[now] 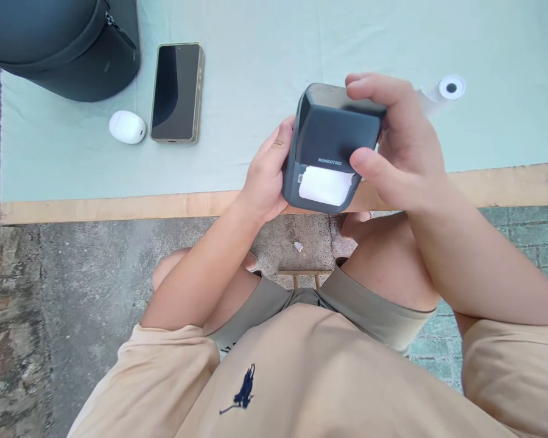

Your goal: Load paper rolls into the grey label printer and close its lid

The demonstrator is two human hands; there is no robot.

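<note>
A dark label printer (pixel 340 131) marked NIIMBOT is held up over the table's front edge, its front tilted toward me. White label paper (pixel 325 186) sticks out at its lower front. My left hand (pixel 270 170) is wrapped around the printer's left side, with the fingers partly hidden behind it. My right hand (pixel 404 143) grips the right side, the thumb by the front face and the index finger over the top edge. Just beyond that hand, a white paper roll (pixel 450 89) lies on the cloth, its near part partly hidden by the hand.
A pale green cloth (pixel 265 55) covers the table, whose wooden edge (pixel 119 207) runs across in front of me. At the left are a smartphone (pixel 176 92), a white rounded case (pixel 127 127) and a black zippered bag (pixel 68 45). A small white scrap (pixel 298 246) lies on the ground.
</note>
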